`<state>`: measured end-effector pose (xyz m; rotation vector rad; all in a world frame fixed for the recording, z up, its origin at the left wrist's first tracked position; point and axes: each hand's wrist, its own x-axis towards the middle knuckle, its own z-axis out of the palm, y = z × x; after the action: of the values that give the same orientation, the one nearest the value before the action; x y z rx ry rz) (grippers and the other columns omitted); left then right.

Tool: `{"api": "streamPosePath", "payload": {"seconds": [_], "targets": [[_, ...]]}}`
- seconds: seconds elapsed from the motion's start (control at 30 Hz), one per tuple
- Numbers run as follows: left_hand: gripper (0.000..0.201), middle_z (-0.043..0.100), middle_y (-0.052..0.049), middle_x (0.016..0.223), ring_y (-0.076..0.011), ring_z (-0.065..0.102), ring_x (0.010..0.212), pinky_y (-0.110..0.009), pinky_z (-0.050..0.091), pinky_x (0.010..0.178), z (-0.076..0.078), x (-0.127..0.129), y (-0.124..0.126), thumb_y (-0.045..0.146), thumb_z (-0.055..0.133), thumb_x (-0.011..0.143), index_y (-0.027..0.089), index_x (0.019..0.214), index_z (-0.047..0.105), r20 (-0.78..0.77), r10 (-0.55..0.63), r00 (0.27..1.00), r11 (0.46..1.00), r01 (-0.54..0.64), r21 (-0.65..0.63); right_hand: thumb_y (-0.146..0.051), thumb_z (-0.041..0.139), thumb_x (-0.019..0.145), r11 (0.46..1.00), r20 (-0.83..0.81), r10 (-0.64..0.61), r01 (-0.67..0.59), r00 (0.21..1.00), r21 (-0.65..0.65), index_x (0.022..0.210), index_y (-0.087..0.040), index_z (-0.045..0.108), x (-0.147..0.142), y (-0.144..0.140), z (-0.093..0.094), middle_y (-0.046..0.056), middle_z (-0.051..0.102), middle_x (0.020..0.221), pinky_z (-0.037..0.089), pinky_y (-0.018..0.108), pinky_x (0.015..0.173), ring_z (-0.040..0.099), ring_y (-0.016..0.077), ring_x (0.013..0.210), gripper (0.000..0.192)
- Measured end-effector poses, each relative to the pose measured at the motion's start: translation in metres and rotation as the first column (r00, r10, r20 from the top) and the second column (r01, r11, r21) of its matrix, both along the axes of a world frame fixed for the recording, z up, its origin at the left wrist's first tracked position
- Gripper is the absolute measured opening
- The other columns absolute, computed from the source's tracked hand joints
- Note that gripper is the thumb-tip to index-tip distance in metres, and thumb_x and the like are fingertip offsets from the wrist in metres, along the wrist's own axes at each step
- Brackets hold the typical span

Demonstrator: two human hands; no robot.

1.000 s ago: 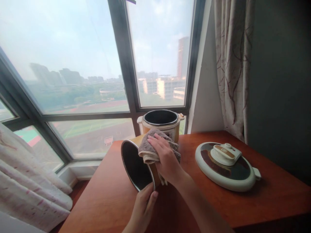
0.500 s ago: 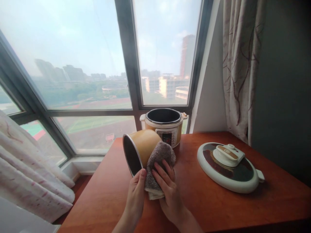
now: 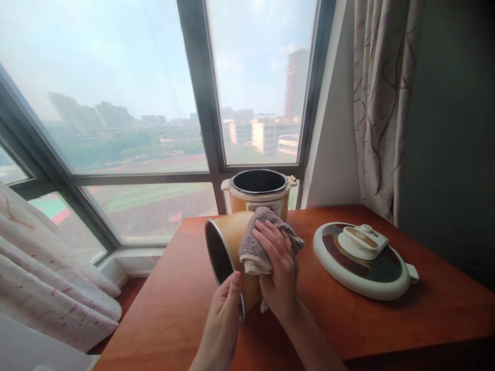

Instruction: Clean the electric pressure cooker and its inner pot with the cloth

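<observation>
A yellow inner pot (image 3: 229, 226) with a dark inside lies tipped on its side in the air above the table, its mouth facing left. My left hand (image 3: 224, 314) is closed on the pot's metal rim, thumb outside and fingers partly hidden. On the pot's outer wall rests a grey-brown cloth (image 3: 253, 247) with a pale edge. My right hand (image 3: 280, 263) is closed over the cloth and presses it against the upper right side of the pot.
Behind the pot stands a yellow and white electric pressure cooker (image 3: 260, 197), lidless. Its white round lid (image 3: 359, 260) lies at the right of the wooden table (image 3: 174, 288). Windows, curtains (image 3: 381, 113) and a wall surround the table.
My right hand has moved the cloth upward and right over the pot's outside. The pot has shifted slightly right and turned, with my left hand still on its rim.
</observation>
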<state>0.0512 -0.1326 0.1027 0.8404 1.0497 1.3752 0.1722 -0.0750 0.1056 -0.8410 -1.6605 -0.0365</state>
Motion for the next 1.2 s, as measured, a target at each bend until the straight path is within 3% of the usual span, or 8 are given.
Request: {"api": "streamPosePath", "payload": {"seconds": [0.13, 0.27, 0.47, 0.67, 0.83, 0.93, 1.07, 1.2], "targets": [[0.052, 0.047, 0.006, 0.047, -0.0075, 0.038, 0.045, -0.019, 0.031, 0.044, -0.008, 0.001, -0.003, 0.065, 0.078, 0.069, 0.017, 0.061, 0.058, -0.015, 0.033, 0.999, 0.999, -0.033, -0.024, -0.004, 0.046, 0.076, 0.985, 0.084, 0.077, -0.063, 0.993, -0.158, 0.129, -0.022, 0.062, 0.006, 0.021, 0.037, 0.005, 0.063, 0.139, 0.029, 0.048, 0.117, 0.050, 0.0244, 0.135, 0.058], [0.044, 0.050, 0.005, 0.045, -0.0098, 0.048, 0.046, -0.020, 0.038, 0.046, 0.000, 0.002, 0.002, 0.059, 0.079, 0.072, 0.017, 0.072, 0.068, 0.077, 0.038, 0.996, 0.998, -0.035, -0.047, -0.003, 0.050, 0.069, 0.974, 0.221, 0.149, -0.104, 0.964, -0.203, 0.128, -0.024, 0.064, 0.005, 0.021, 0.043, 0.000, 0.061, 0.142, 0.020, 0.050, 0.120, 0.045, 0.0259, 0.139, 0.064], [0.045, 0.078, -0.008, 0.083, -0.0224, 0.074, 0.082, -0.030, 0.059, 0.080, 0.025, -0.003, 0.020, 0.047, 0.079, 0.078, 0.012, 0.106, 0.075, 0.278, -0.008, 0.961, 1.000, 0.016, -0.025, -0.003, 0.046, 0.076, 0.989, 0.285, 0.132, -0.107, 0.949, -0.099, 0.137, -0.024, 0.056, 0.011, -0.002, 0.010, -0.001, 0.053, 0.150, 0.011, 0.052, 0.123, 0.031, 0.0253, 0.148, 0.066], [0.030, 0.080, -0.009, 0.099, -0.0211, 0.076, 0.091, -0.030, 0.062, 0.085, 0.041, -0.014, 0.034, 0.030, 0.068, 0.091, 0.013, 0.116, 0.072, 0.368, 0.010, 0.930, 0.998, 0.014, -0.065, -0.007, 0.046, 0.087, 0.992, 0.402, 0.114, -0.123, 0.908, -0.003, 0.142, -0.022, 0.052, 0.020, -0.022, -0.036, 0.000, 0.048, 0.154, 0.011, 0.055, 0.123, 0.022, 0.0291, 0.152, 0.057], [0.027, 0.080, -0.007, 0.100, -0.0190, 0.076, 0.093, -0.026, 0.061, 0.087, 0.047, -0.014, 0.042, 0.027, 0.063, 0.095, 0.014, 0.117, 0.072, 0.367, 0.040, 0.930, 0.998, -0.017, -0.065, -0.005, 0.042, 0.088, 0.997, 0.343, 0.067, -0.080, 0.937, 0.024, 0.145, -0.021, 0.049, 0.018, -0.024, -0.059, 0.004, 0.048, 0.154, 0.016, 0.059, 0.122, 0.021, 0.0309, 0.152, 0.059], [0.039, 0.077, -0.009, 0.114, -0.0232, 0.071, 0.110, -0.034, 0.054, 0.102, 0.028, -0.017, 0.043, 0.040, 0.062, 0.094, 0.015, 0.124, 0.069, 0.292, -0.053, 0.955, 0.998, 0.056, -0.005, -0.008, 0.044, 0.089, 0.998, 0.315, 0.039, -0.055, 0.948, 0.042, 0.144, -0.021, 0.050, 0.014, -0.022, -0.060, 0.006, 0.049, 0.153, 0.020, 0.061, 0.121, 0.024, 0.0321, 0.151, 0.057], [0.055, 0.069, -0.008, 0.132, -0.0272, 0.058, 0.130, -0.041, 0.035, 0.119, -0.030, -0.035, 0.039, 0.060, 0.058, 0.091, 0.019, 0.126, 0.069, -0.018, -0.133, 0.991, 0.978, 0.135, 0.157, -0.009, 0.043, 0.090, 0.998, 0.276, 0.038, -0.049, 0.960, 0.034, 0.145, -0.023, 0.049, 0.011, -0.020, -0.053, 0.008, 0.048, 0.154, 0.024, 0.063, 0.119, 0.026, 0.0317, 0.151, 0.056], [0.061, 0.069, -0.012, 0.130, -0.0349, 0.053, 0.134, -0.048, 0.030, 0.121, -0.082, -0.058, 0.027, 0.068, 0.060, 0.084, 0.019, 0.118, 0.075, -0.368, -0.140, 0.919, 0.965, 0.210, 0.157, -0.008, 0.044, 0.090, 1.000, 0.181, 0.022, -0.024, 0.983, 0.009, 0.143, -0.024, 0.051, 0.008, -0.017, -0.045, 0.010, 0.023, 0.166, 0.031, 0.062, 0.116, 0.022, 0.0334, 0.152, 0.055]]}}
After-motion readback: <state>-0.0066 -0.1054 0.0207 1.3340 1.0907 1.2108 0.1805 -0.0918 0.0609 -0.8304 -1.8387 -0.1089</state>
